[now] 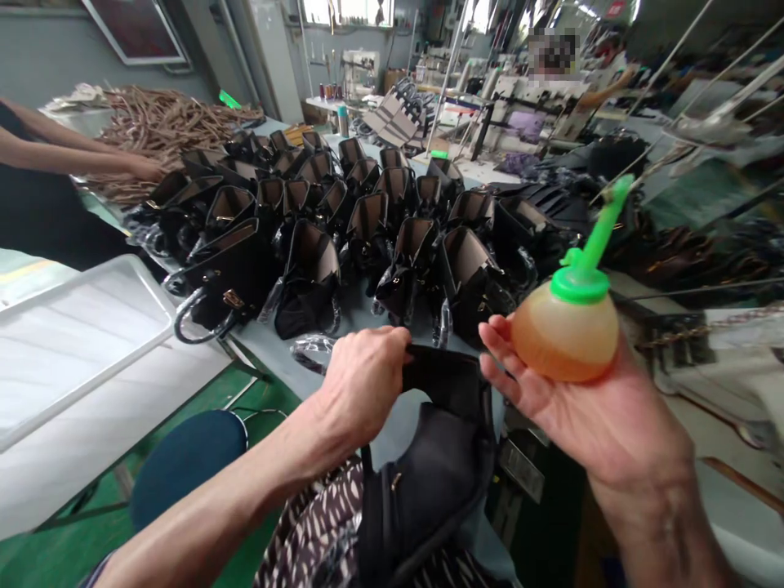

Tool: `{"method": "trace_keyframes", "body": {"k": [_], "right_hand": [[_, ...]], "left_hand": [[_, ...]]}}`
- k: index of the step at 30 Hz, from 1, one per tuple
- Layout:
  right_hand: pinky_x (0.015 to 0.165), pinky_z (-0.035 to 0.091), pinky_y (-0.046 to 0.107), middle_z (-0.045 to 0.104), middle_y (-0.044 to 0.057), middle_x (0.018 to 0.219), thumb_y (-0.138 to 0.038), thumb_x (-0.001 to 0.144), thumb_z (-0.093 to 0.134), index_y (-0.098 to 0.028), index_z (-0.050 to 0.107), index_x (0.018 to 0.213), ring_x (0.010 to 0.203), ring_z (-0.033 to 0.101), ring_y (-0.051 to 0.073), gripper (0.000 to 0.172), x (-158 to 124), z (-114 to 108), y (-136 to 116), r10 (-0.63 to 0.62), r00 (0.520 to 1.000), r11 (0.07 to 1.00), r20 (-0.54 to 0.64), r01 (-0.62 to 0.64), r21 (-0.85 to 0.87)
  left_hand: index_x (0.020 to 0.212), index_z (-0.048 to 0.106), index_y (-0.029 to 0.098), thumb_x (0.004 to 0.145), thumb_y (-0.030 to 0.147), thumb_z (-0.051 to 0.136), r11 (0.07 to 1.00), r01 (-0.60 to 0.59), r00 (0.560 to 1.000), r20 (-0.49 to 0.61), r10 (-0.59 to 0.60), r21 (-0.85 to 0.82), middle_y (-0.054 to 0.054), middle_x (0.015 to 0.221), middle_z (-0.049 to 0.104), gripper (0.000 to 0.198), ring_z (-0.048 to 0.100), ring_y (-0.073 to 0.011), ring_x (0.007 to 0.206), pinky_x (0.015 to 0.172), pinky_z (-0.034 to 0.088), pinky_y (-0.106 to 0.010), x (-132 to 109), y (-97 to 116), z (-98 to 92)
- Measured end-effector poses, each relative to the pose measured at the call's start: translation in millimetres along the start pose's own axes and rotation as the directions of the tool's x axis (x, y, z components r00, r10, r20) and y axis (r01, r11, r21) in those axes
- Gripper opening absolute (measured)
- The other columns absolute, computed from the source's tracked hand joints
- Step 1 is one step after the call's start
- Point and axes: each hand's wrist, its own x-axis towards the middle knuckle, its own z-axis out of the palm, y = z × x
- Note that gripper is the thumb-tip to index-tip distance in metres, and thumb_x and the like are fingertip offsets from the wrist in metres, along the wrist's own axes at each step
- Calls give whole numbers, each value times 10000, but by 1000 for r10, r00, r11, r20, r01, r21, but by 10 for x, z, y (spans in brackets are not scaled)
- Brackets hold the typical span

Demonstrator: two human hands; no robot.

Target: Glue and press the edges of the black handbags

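Note:
My left hand (366, 377) is closed round the upper edge of a black handbag (438, 457), which hangs tilted over my lap. My right hand (588, 408) holds a round squeeze bottle (567, 335) with a green cap and an angled green nozzle. Amber liquid fills the lower part of the bottle. It lies against the palm and the raised fingers, with the nozzle pointing up and to the right. My right fingertips are close to the upper right edge of the handbag; whether they touch it I cannot tell.
Several open black handbags (309, 253) stand crowded on the table ahead. A pile of brown strips (162, 122) lies behind them. At the left are a co-worker's arms (79, 151), a white tray (79, 327) and a blue stool (189, 465). Sewing machines (511, 98) stand further back.

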Motion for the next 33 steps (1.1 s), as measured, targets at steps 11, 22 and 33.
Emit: {"method": "trace_keyframes", "body": {"k": [11, 22, 33], "right_hand": [[964, 340, 589, 685, 81, 978, -564, 771, 577, -222, 677, 944, 1025, 587, 267, 396, 123, -171, 345, 53, 998, 998, 47, -54, 36], [962, 366, 573, 684, 112, 965, -564, 785, 558, -182, 678, 966, 1017, 591, 274, 439, 200, -143, 376, -24, 1000, 1000, 11, 24, 19], [928, 421, 506, 690, 83, 895, -545, 778, 579, -182, 682, 909, 925, 627, 239, 400, 368, -100, 406, -126, 989, 992, -76, 124, -27]], "left_hand": [[894, 613, 188, 877, 234, 441, 980, 132, 984, -97, -148, -148, -45, 869, 662, 179, 632, -174, 803, 704, 436, -253, 258, -404, 670], [1159, 512, 213, 896, 282, 436, 901, -9, 936, -321, -145, -433, -73, 1334, 476, 282, 589, -189, 1025, 864, 457, -279, 52, -202, 894], [721, 586, 181, 788, 224, 500, 685, 111, 991, 32, -127, -720, 19, 674, 555, 117, 477, -113, 616, 567, 351, -225, 26, 56, 1071]]}}
